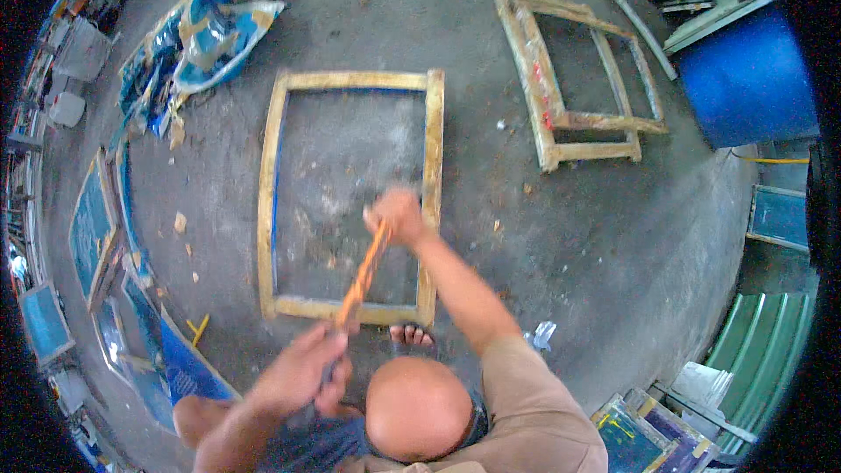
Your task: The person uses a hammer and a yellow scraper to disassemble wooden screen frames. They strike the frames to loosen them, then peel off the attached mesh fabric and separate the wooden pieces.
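On the concrete floor in front of me lies an empty rectangular wooden frame [434, 149] with a blue line along its inner edges. A narrow orange strip [361, 278], perhaps twisted tape, runs straight between my two hands. Its far end is in my right hand [399, 215], which is closed over the frame's right side and opening. Close to my knees, my left hand [320, 359] is closed around the near end. Motion blurs the left fingers a little, and what the strip is made of cannot be told.
Two overlapping wooden frames [550, 154] lie at the far right, near a blue drum [745, 79]. Crumpled blue mesh [219, 44] is heaped at the far left. Mesh screens [92, 219] and a yellow tool [200, 329] lie on the left. My foot [412, 335] touches or nearly touches the frame's near edge.
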Demonstrator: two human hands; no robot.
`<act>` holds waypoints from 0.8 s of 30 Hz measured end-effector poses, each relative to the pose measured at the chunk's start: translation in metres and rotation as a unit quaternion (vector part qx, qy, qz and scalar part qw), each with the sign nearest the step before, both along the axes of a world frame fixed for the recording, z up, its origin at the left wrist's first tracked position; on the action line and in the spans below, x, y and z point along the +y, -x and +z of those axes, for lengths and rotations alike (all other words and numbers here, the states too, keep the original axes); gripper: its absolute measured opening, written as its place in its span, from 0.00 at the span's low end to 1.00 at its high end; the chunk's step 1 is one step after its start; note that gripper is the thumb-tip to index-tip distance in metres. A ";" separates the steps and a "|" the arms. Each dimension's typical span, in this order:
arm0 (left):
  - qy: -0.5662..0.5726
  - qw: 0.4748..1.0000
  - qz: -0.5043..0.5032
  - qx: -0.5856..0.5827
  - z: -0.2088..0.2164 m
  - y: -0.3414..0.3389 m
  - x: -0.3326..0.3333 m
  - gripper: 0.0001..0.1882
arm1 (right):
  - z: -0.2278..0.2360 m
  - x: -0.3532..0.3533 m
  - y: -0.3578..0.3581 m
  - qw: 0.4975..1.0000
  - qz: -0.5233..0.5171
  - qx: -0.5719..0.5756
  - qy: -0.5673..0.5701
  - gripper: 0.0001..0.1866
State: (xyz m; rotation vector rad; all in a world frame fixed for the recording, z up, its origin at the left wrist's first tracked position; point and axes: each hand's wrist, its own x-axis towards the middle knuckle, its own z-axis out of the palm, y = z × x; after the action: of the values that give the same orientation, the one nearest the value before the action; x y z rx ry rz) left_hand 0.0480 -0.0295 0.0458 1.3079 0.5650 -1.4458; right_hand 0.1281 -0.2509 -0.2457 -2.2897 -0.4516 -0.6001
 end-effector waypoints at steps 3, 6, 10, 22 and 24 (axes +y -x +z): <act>0.005 1.000 0.006 0.000 -0.002 -0.015 -0.012 0.19 | 0.008 -0.012 -0.019 0.998 0.002 -0.037 -0.042 0.22; -0.013 0.999 -0.002 0.053 0.015 0.000 0.003 0.20 | 0.019 0.012 0.018 0.994 0.028 -0.006 -0.103 0.21; -0.002 0.999 0.015 -0.034 -0.003 -0.025 -0.030 0.21 | 0.008 -0.023 -0.040 0.996 0.010 -0.072 -0.049 0.22; -0.036 0.996 0.047 0.070 0.023 -0.030 -0.013 0.21 | 0.012 0.012 -0.022 0.987 0.041 -0.036 -0.148 0.21; -0.038 0.997 0.057 0.033 0.015 -0.047 -0.034 0.20 | 0.011 -0.007 -0.052 0.992 0.017 -0.055 -0.115 0.22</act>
State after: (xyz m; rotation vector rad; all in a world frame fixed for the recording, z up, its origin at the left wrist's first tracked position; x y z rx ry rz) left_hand 0.0948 -0.0632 0.0611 1.2697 0.7332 -1.3884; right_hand 0.1797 -0.2579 -0.2348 -2.0333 -0.4479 -0.7246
